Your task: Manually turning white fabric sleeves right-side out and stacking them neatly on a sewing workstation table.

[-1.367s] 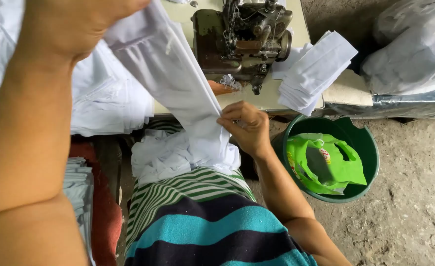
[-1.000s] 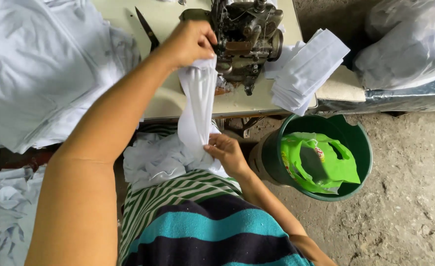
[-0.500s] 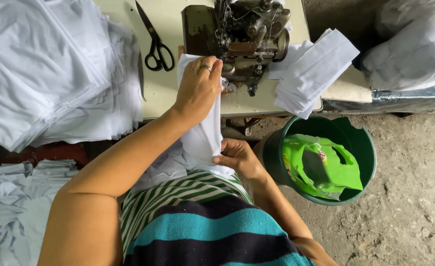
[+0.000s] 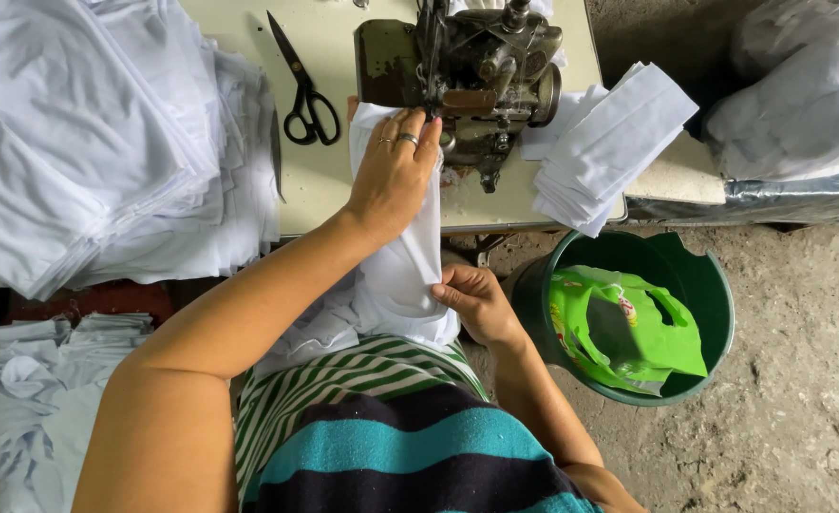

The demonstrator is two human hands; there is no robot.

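A pale sewing table fills the top of the view, seen from above. On its left side lies a large heap of folded white fabric, spilling over the edge. A worn metal sewing machine stands at the table's top centre, with a smaller stack of white cut pieces to its right. Below that stack, on the dirt floor, sits a green bucket holding a bright green plastic bag. A long white cloth strip runs from the machine down over the table edge to the person's lap. The left hand lies flat on the strip beside the machine, fingers together and pressing down. The right hand pinches the strip's lower edge, fingers closed on it. Black scissors lie left of the machine.
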